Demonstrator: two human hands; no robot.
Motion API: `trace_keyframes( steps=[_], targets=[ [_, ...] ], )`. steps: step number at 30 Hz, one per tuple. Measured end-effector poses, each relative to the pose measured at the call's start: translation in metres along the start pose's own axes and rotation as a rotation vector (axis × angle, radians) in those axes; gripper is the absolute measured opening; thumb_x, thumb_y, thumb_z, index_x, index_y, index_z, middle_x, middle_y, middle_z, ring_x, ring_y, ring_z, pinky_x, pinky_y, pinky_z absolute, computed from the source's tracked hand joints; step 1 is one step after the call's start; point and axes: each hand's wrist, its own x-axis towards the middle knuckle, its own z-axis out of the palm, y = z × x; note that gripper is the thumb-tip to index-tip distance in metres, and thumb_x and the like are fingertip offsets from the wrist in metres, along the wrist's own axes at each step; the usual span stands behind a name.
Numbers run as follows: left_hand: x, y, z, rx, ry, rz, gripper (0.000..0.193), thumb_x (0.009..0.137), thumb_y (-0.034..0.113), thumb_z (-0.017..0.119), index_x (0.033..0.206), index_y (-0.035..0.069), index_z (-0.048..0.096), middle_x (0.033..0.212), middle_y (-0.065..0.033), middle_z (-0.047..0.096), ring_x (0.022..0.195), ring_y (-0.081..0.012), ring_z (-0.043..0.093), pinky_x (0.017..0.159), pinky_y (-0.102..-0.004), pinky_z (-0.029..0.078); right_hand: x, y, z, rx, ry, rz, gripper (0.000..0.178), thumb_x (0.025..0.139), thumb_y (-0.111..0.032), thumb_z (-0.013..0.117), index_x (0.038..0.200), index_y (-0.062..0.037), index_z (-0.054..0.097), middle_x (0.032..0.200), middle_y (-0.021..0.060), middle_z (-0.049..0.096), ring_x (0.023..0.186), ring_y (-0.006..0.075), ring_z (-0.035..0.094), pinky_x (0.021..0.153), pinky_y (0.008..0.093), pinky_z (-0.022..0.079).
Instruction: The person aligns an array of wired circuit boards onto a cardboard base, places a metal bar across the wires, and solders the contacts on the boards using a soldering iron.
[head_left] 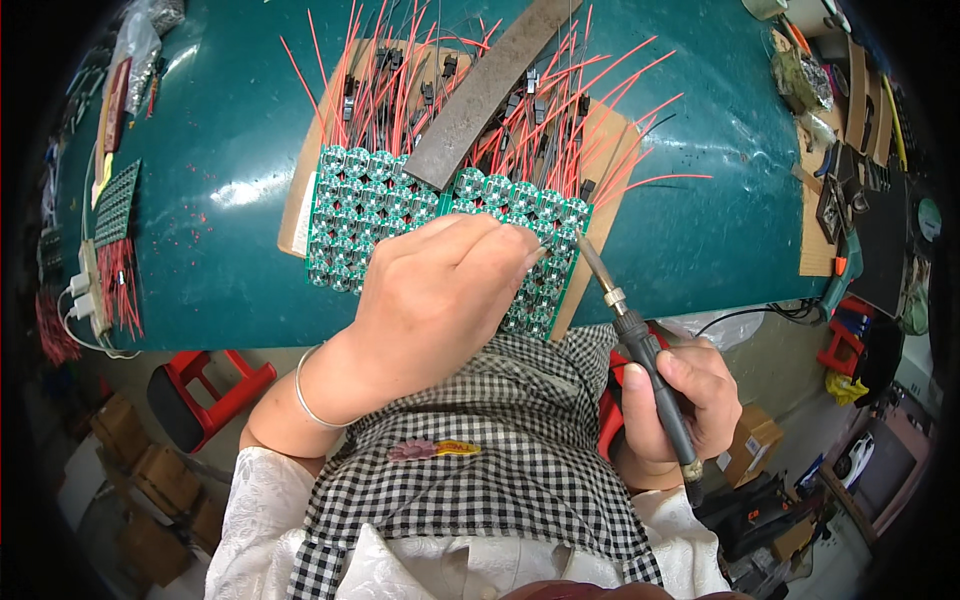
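A soldering iron (640, 340) with a dark handle is gripped in my right hand (690, 395). Its metal tip reaches the right edge of a green circuit board panel (550, 210) made of many small round boards. Over the lower middle of the boards, my left hand (445, 285) is closed in a pinch; something thin shows at its fingertips, too small to name. Red and black wires (400, 100) with black connectors run from the boards toward the far side. Across them lies a flat metal bar (490, 90). Brown cardboard (610, 160) lies underneath.
The work stands on a green tabletop (230, 200). Another wired board panel (118, 205) lies at the left, beside a power strip (92, 290). Tools and parts crowd a shelf area at the right, near a cardboard piece (815, 240). A red stool (210, 395) stands below the table's edge.
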Motion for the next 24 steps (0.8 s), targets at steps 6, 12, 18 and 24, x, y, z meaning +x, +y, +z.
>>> trace_keyframes(
  steps=[6, 12, 18, 24],
  targets=[
    [-0.002, -0.005, 0.004, 0.023, -0.03, -0.011, 0.018, 0.078, -0.004, 0.078, 0.091, 0.002, 0.068, 0.075, -0.0096, 0.067, 0.063, -0.0258, 0.065, 0.057, -0.0354, 0.052, 0.004, 0.005, 0.007, -0.006, -0.026, -0.027, 0.03, 0.071, 0.001, 0.085, 0.093, -0.0018, 0.064, 0.068, 0.0104, 0.064, 0.052, 0.0209, 0.061, 0.046, 0.0309, 0.048],
    [-0.001, -0.007, 0.008, 0.045, -0.038, 0.002, 0.019, 0.078, -0.004, 0.078, 0.093, 0.002, 0.069, 0.077, -0.0103, 0.069, 0.065, -0.0271, 0.067, 0.058, -0.0362, 0.053, 0.005, 0.004, 0.01, -0.025, -0.047, -0.008, 0.031, 0.071, 0.0, 0.086, 0.094, -0.0034, 0.065, 0.071, 0.0085, 0.065, 0.056, 0.0215, 0.063, 0.05, 0.0323, 0.05],
    [-0.006, -0.013, 0.021, 0.082, 0.043, 0.051, 0.018, 0.078, 0.002, 0.07, 0.094, 0.005, 0.063, 0.07, -0.0066, 0.055, 0.063, -0.0251, 0.062, 0.049, -0.039, 0.049, 0.011, -0.011, 0.01, -0.144, -0.147, -0.056, 0.035, 0.07, -0.002, 0.089, 0.096, -0.0053, 0.066, 0.076, 0.0068, 0.065, 0.058, 0.0223, 0.063, 0.05, 0.0322, 0.049],
    [-0.001, -0.007, 0.014, 0.093, -0.054, -0.012, 0.021, 0.077, -0.003, 0.08, 0.093, 0.002, 0.068, 0.075, -0.0102, 0.066, 0.064, -0.0279, 0.065, 0.057, -0.0367, 0.052, 0.018, -0.022, 0.004, -0.167, -0.285, -0.012, 0.041, 0.072, 0.003, 0.087, 0.105, -0.0038, 0.062, 0.082, 0.0117, 0.065, 0.06, 0.0265, 0.064, 0.055, 0.0369, 0.053]
  ],
)
